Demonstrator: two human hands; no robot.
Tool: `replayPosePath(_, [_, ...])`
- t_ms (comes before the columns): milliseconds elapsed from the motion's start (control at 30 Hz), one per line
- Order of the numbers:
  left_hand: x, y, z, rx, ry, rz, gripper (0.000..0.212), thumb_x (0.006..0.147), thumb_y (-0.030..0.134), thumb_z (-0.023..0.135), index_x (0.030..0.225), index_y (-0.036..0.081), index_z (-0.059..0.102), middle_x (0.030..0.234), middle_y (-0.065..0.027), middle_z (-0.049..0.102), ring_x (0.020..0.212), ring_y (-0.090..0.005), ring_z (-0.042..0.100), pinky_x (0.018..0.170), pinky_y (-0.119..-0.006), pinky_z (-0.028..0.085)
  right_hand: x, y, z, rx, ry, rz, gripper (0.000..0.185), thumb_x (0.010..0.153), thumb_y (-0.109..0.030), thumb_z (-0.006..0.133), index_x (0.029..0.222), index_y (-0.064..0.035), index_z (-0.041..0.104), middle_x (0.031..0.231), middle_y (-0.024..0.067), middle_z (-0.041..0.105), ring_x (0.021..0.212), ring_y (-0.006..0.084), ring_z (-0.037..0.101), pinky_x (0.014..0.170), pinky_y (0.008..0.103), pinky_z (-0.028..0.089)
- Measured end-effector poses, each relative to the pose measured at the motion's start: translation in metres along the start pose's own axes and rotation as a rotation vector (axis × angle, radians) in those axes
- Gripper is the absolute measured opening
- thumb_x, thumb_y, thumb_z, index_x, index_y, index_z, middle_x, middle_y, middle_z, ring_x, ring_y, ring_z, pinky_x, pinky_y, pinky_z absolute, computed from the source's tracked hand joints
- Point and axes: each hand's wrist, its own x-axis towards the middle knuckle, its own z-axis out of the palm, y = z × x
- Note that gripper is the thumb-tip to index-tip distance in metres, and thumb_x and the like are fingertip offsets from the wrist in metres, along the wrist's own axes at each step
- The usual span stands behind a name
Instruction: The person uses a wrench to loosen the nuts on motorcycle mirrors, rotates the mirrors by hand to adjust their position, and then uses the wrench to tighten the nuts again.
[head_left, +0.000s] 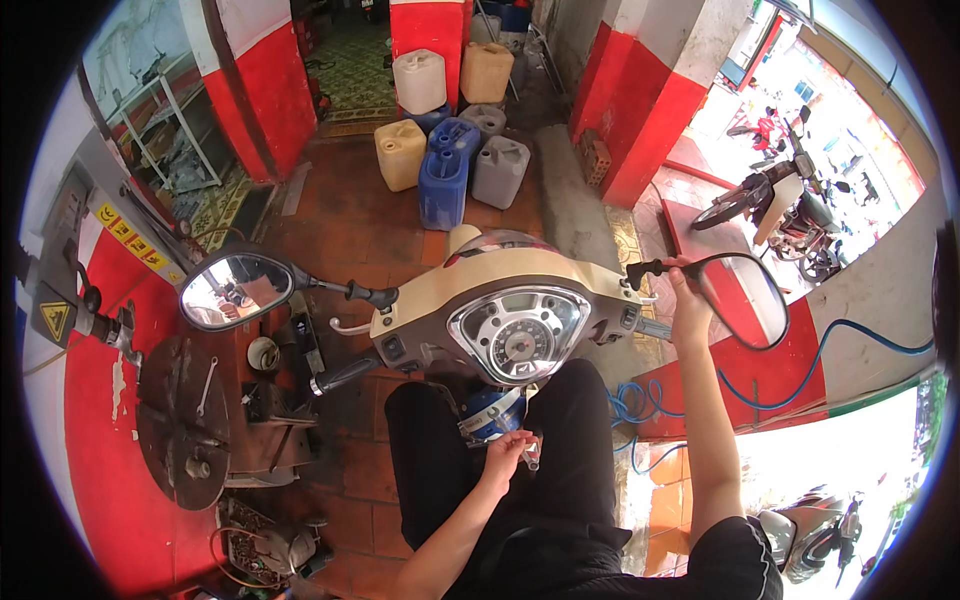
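In front of me is a cream and brown scooter's handlebar cover (420, 300) with a round speedometer (519, 341) at its middle. My right hand (686, 289) grips the stem of the right mirror (746, 300), beside the right handlebar grip (652, 328). The left mirror (238, 291) stands out on its stem above the left grip (349, 373). Low between my knees, my left hand (511, 450) holds a small metal tool (532, 455), partly hidden by the fingers. Just beyond that hand sits a blue and white container (493, 412).
Several plastic jerrycans (442, 187) stand ahead on the tiled floor. At left are a round metal turntable (184, 427) bearing a combination wrench (208, 386), and a machine arm (105, 326). A blue air hose (765, 405) curls at right, past red pillars (637, 112) and a parked motorbike (787, 202).
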Motion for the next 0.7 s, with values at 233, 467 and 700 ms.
replayPosePath(233, [0.003, -0.004, 0.003, -0.012, -0.001, 0.006, 0.016, 0.095, 0.011, 0.051, 0.105, 0.002, 0.059, 0.100, -0.0101, 0.066, 0.077, -0.0196, 0.066, 0.070, -0.029, 0.054, 0.035, 0.020, -0.004, 0.453, 0.009, 0.054, 0.025, 0.091, -0.007, 0.058, 0.111, 0.0017, 0.046, 0.095, 0.0123, 0.066, 0.092, 0.0146, 0.061, 0.086, 0.0263, 0.046])
replayPosePath(467, [0.003, -0.002, 0.006, -0.024, -0.008, 0.001, 0.017, 0.095, 0.011, 0.051, 0.105, 0.001, 0.059, 0.100, -0.0112, 0.066, 0.077, -0.0197, 0.067, 0.071, -0.030, 0.054, 0.073, 0.015, 0.001, 0.210, -0.124, 0.194, 0.021, 0.092, -0.011, 0.056, 0.105, 0.0016, 0.045, 0.091, 0.0087, 0.065, 0.080, 0.0099, 0.059, 0.069, 0.0220, 0.044])
replayPosePath(700, [0.004, -0.004, 0.002, -0.010, -0.028, -0.008, 0.018, 0.096, 0.012, 0.049, 0.106, 0.001, 0.058, 0.105, -0.0132, 0.066, 0.093, -0.0207, 0.064, 0.078, -0.032, 0.054, 0.069, -0.015, 0.048, -0.001, -0.242, 0.059, 0.028, 0.085, -0.009, 0.063, 0.108, 0.0032, 0.054, 0.085, 0.0042, 0.063, 0.074, 0.0096, 0.059, 0.069, 0.0232, 0.046])
